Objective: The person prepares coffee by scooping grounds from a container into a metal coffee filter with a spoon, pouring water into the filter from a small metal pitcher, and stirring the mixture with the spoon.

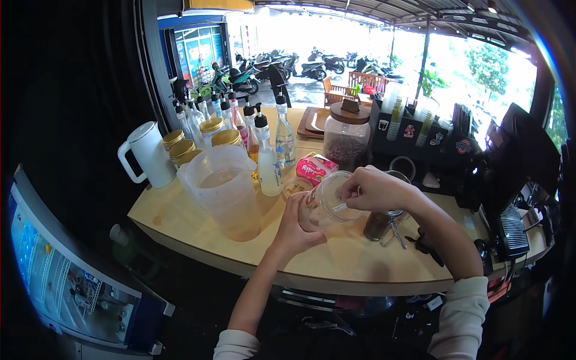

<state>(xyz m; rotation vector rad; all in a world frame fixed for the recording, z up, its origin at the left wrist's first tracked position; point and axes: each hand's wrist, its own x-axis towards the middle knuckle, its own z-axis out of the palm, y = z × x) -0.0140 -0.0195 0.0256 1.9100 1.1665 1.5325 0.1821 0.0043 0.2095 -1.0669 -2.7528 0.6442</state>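
My left hand (294,227) is wrapped round a clear jar (314,215) with pale contents, tilted with its mouth to the right. At the mouth, my right hand (379,189) is closed with its fingers pinched, partly inside the rim. A small white edge shows beneath those fingers, but I cannot make out what they hold. Just below my right hand stands a clip-top jar (377,227) of brown powder. A round tan piece (296,188), perhaps a lid, lies behind the held jar, beside a pink box (317,168).
A large translucent pitcher (225,201) stands left of my hands, near a white jug (149,157). Pump bottles (268,165) and gold-lidded jars (227,138) crowd the back left. A big wooden-lidded jar (346,139) and black cup holder (401,135) stand behind.
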